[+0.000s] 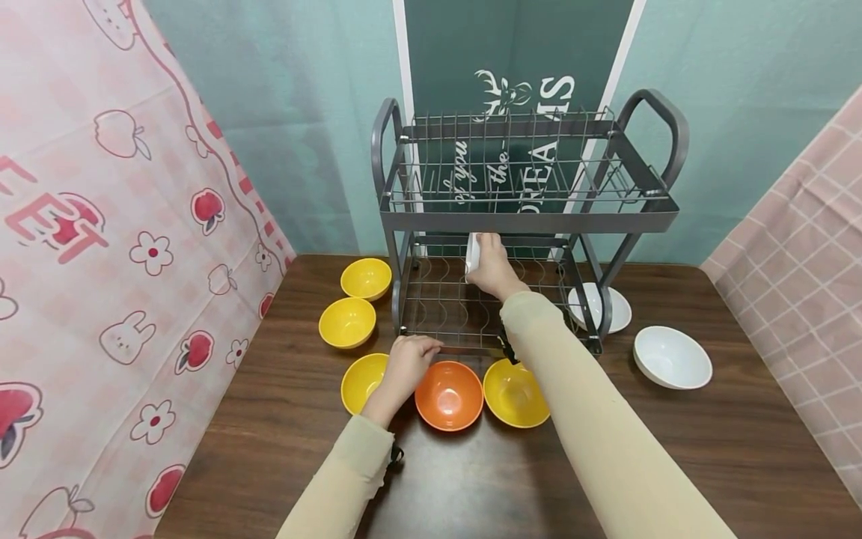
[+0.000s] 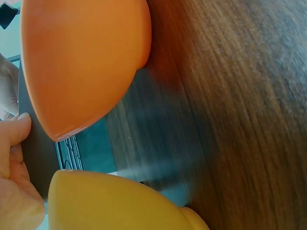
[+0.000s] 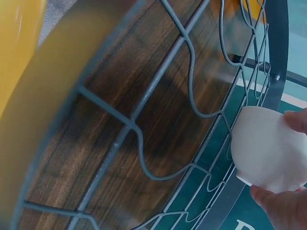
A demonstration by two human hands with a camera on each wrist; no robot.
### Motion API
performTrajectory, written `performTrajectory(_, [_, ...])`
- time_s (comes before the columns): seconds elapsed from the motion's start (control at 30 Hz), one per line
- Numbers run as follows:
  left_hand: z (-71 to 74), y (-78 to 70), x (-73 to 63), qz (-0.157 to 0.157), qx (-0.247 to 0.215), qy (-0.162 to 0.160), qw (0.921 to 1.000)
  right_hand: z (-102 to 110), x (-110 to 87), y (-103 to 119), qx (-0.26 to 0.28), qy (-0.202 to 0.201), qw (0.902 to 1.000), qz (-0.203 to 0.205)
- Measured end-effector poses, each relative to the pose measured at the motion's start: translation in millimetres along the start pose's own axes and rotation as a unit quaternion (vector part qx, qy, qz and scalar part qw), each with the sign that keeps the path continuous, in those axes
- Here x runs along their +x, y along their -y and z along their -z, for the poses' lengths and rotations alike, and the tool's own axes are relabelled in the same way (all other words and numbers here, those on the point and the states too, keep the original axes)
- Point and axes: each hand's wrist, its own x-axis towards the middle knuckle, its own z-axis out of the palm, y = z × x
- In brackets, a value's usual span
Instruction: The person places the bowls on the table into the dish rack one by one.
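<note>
In the head view my right hand point(image 1: 494, 268) reaches into the lower tier of a dark two-tier dish rack point(image 1: 528, 222). It holds a small white bowl point(image 1: 474, 254) turned on its side; the right wrist view shows thumb and fingers pinching this white bowl point(image 3: 268, 146) close over the wire grid point(image 3: 139, 115). My left hand point(image 1: 407, 364) grips the rack's front lower rail point(image 2: 36, 153) near the left corner. Just below that rail sit an orange bowl point(image 1: 449, 397) and a yellow bowl point(image 1: 515, 393). Another yellow bowl point(image 1: 360, 378) lies partly behind my left wrist.
Two yellow bowls, one point(image 1: 367, 278) behind the other point(image 1: 347, 323), stand left of the rack. To its right are a white bowl point(image 1: 672, 358) and a second white bowl point(image 1: 616, 308), partly behind the rack's leg. Curtains hang around the wooden table point(image 1: 269, 419).
</note>
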Motion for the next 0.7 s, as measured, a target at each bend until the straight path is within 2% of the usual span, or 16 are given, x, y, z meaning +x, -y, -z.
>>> performTrajectory(0.7, [-0.8,0.7,0.2,0.001,-0.005,-0.006,1.0,-8,5.7,-10,0.013,-0.007,0.9998,0.011])
